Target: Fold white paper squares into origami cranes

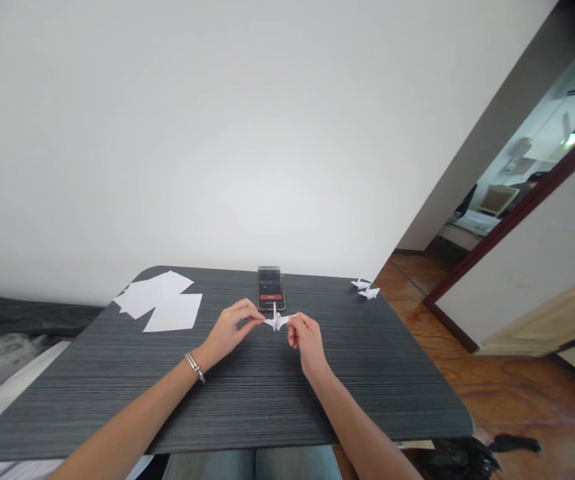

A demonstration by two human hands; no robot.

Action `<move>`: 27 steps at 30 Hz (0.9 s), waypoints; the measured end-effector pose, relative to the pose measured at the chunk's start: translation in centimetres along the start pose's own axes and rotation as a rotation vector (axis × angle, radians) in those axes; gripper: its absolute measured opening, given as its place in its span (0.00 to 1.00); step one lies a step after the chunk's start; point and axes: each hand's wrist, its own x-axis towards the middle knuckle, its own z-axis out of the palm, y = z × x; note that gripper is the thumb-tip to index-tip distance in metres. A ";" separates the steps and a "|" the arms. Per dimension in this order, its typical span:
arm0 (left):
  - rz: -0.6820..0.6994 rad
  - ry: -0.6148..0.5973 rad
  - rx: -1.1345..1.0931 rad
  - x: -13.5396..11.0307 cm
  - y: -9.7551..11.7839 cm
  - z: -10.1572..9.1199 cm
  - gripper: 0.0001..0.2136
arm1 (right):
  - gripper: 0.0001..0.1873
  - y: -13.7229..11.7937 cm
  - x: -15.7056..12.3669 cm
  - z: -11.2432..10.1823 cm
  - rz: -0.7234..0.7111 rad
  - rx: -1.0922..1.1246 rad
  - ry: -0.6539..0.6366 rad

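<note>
A white folded paper crane [276, 322] is held up over the middle of the table, its wings spread sideways. My left hand [234, 327] pinches the tip of its left wing between thumb and fingers. The right wing tip is pinched in my right hand [308, 340], whose other fingers are curled in. Just behind the crane, a phone [271, 289] leans upright with its screen lit. At the far right of the table lie two more white paper cranes [368, 293], close together.
Several white paper sheets [172, 312] lie overlapping at the back left of the dark striped table [247, 407]. A white wall [247, 147] rises behind the table. On the right is a wooden floor [437, 320] and a doorway, with a person partly visible beyond.
</note>
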 end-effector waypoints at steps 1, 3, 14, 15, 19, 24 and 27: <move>-0.004 0.003 0.003 0.0 0.0 0.0 0.07 | 0.11 0.0 0.0 0.0 0.000 0.004 0.005; -0.010 0.006 0.010 0.0 0.0 -0.1 0.07 | 0.11 0.0 0.0 0.0 -0.005 0.010 0.011; -0.027 0.034 0.012 0.0 0.0 -0.2 0.07 | 0.11 -0.4 -0.3 -0.1 -0.070 -0.018 0.022; -0.036 0.048 0.016 0.0 0.0 -0.2 0.07 | 0.12 -0.4 -0.4 -0.1 -0.078 -0.020 0.029; -0.077 0.113 0.041 -0.2 0.0 -0.5 0.08 | 0.12 -0.3 -0.4 -0.3 -0.098 -0.031 0.051; -0.072 0.123 0.066 -0.3 0.5 -0.7 0.09 | 0.12 -0.6 0.0 -1.1 -0.107 -0.043 0.082; -0.073 0.120 0.073 -0.3 0.9 -0.8 0.09 | 0.11 -1.5 0.5 -2.3 -0.115 -0.062 0.095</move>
